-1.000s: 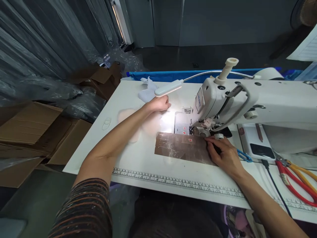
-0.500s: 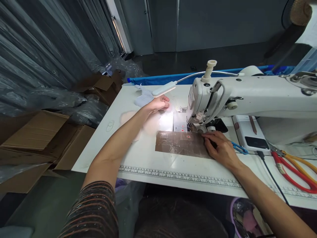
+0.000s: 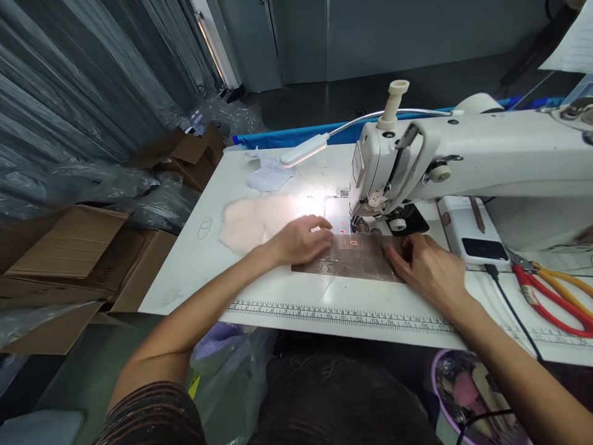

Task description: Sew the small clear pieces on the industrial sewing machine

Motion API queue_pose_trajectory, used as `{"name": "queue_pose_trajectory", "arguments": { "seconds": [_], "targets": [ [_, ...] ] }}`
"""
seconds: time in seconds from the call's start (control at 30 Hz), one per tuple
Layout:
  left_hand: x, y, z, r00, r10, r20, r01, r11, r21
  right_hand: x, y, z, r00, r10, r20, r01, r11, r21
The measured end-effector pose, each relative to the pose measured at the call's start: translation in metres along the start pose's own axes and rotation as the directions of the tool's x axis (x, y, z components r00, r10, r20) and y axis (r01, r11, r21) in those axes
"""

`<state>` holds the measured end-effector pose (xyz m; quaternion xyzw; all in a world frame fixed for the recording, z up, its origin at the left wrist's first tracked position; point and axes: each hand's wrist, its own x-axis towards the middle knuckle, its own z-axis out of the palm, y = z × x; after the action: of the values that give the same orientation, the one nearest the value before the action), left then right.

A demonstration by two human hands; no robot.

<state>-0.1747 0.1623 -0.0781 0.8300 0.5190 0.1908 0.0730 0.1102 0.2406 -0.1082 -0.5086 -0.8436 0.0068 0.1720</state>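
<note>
A white sewing machine [image 3: 389,167] stands over the right part of the table, its needle area lit by a lamp. In front of its presser foot lies a shiny brownish plate [image 3: 365,264], flat, with a small red-marked slot. My left hand [image 3: 306,241] rests on the plate's left part, fingers bent, index finger apart from the others. At the plate's right end is my right hand [image 3: 426,267], its thumb on the plate and its index finger bent, a gap between them. Left of the needle, pale peach fabric [image 3: 245,225] lies under the glare.
A lamp head [image 3: 304,150] hangs over pale blue fabric [image 3: 271,175]. To the right lie a white device with a dark screen [image 3: 472,232], a black phone-like slab [image 3: 412,219] and red-handled pliers [image 3: 537,290]. A printed ruler [image 3: 324,312] runs along the table's front. Cardboard boxes [image 3: 69,247] stand left.
My left hand has moved from beneath the lamp down onto the plate's left part. My right hand stays at the right end, its index finger more bent. The view has shifted slightly.
</note>
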Motion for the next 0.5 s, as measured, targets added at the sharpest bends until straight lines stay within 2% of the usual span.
{"name": "queue_pose_trajectory", "arguments": {
  "seconds": [0.03, 0.1, 0.2, 0.27, 0.33, 0.4, 0.47, 0.5],
  "targets": [
    [-0.005, 0.008, 0.008, 0.996, 0.070, 0.049, -0.070, 0.998, -0.005, 0.000, -0.001, 0.001, 1.000, -0.030, 0.007, 0.030, 1.000, -0.004],
    [-0.011, 0.017, 0.018, 0.987, 0.128, 0.094, -0.129, 0.992, 0.011, 0.001, -0.002, 0.002, 0.997, -0.080, 0.003, 0.080, 0.996, 0.048],
    [-0.014, 0.021, 0.022, 0.991, 0.104, 0.088, -0.107, 0.993, 0.041, 0.007, -0.004, -0.001, 0.995, -0.094, -0.018, 0.095, 0.967, 0.234],
    [-0.014, 0.022, 0.017, 0.997, 0.061, 0.046, -0.061, 0.998, -0.008, 0.010, -0.008, -0.006, 0.998, -0.055, 0.027, 0.041, 0.925, 0.378],
    [-0.014, 0.023, 0.011, 0.997, -0.064, -0.044, 0.058, 0.989, -0.134, 0.012, -0.018, -0.012, 0.991, -0.025, 0.132, -0.047, 0.857, 0.513],
    [-0.014, 0.025, 0.006, 0.959, -0.267, -0.089, 0.224, 0.916, -0.334, 0.013, -0.032, -0.016, 0.970, -0.030, 0.240, -0.134, 0.760, 0.636],
    [-0.015, 0.025, 0.003, 0.899, -0.438, -0.019, 0.356, 0.753, -0.554, 0.014, -0.051, -0.016, 0.948, -0.054, 0.313, -0.210, 0.634, 0.744],
    [-0.015, 0.025, 0.002, 0.874, -0.483, 0.047, 0.397, 0.656, -0.642, 0.015, -0.061, -0.014, 0.936, -0.072, 0.344, -0.247, 0.562, 0.789]
  ]
}}
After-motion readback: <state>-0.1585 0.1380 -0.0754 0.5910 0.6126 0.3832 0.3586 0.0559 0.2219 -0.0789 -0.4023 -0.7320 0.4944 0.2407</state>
